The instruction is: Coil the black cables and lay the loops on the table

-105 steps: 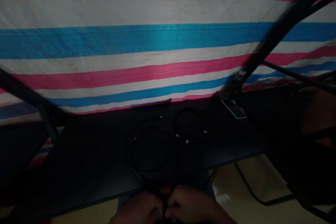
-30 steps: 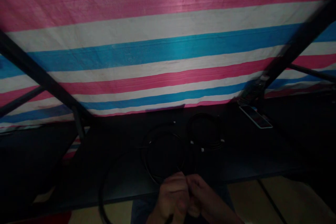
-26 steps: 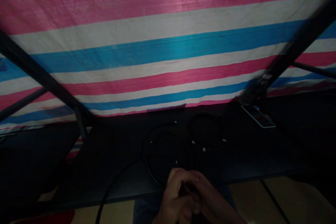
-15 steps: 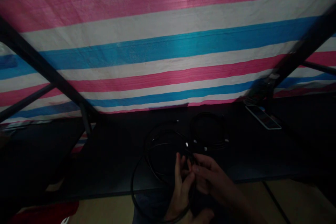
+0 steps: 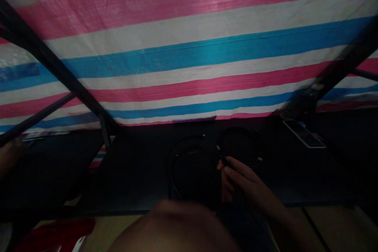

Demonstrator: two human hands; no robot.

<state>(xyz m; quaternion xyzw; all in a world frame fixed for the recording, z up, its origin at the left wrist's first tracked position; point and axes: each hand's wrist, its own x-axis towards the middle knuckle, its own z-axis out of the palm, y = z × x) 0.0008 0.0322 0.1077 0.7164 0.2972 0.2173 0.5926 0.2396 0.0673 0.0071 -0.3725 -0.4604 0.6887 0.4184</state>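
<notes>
Fingers of the right hand pinched narrow, thumb against index, on a black cable; grip looks close to an end, presumably so the tip can be steered without the rest swinging; remaining fingers bent loosely underneath, not obviously loaded; too dark to make out the tip itself. Held bit sits over the worktop, between two coils; can't tell which coil, if any, it runs into.

Right forearm comes in low from the right, wrist near straight, hand angled up and inward. Left hand, as I read it, is the big blurred mass at bottom centre, right up by the camera; its grip is hidden, can't call it.

Left coil lies flat with loose loops; right coil lies tighter just beside it, white tag showing; flat and separate likely keeps them from snagging. Phone is parked further right, past the coils, probably to stay out of the cable's way; striped sheet hangs behind, likely a screen; another person's hand at far left, well apart.
</notes>
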